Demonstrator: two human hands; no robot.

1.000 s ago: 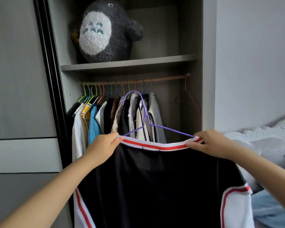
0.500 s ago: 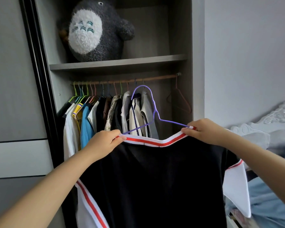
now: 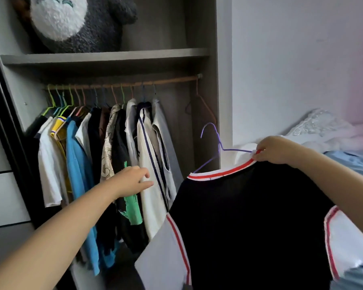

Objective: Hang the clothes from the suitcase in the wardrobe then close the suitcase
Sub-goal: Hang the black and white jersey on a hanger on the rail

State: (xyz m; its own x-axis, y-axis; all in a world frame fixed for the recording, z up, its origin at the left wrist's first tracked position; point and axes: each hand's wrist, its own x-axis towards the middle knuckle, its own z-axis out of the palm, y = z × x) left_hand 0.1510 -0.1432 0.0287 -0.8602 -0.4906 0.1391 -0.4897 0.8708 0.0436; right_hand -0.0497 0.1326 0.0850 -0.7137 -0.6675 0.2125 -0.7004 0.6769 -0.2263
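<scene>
A black shirt (image 3: 249, 216) with white sleeves and a red-and-white collar hangs on a purple wire hanger (image 3: 215, 141). My right hand (image 3: 275, 150) pinches its collar and the hanger's right end, holding it in front of the wardrobe's right side, below the rail. My left hand (image 3: 132, 181) is off the shirt, fingers apart, reaching against the hanging clothes (image 3: 122, 155) in the wardrobe. The wooden rail (image 3: 134, 83) carries several coloured hangers with shirts. The suitcase is out of view.
An empty brown hanger (image 3: 201, 105) hangs at the rail's right end, with a gap beside it. A grey plush toy (image 3: 76, 19) sits on the shelf (image 3: 105, 57) above. The sliding door (image 3: 0, 153) is at left; a bed (image 3: 348, 158) lies at right.
My left hand let go of the shirt collar and moved left to the hanging clothes. My right hand carried the shirt and hanger to the right and lower.
</scene>
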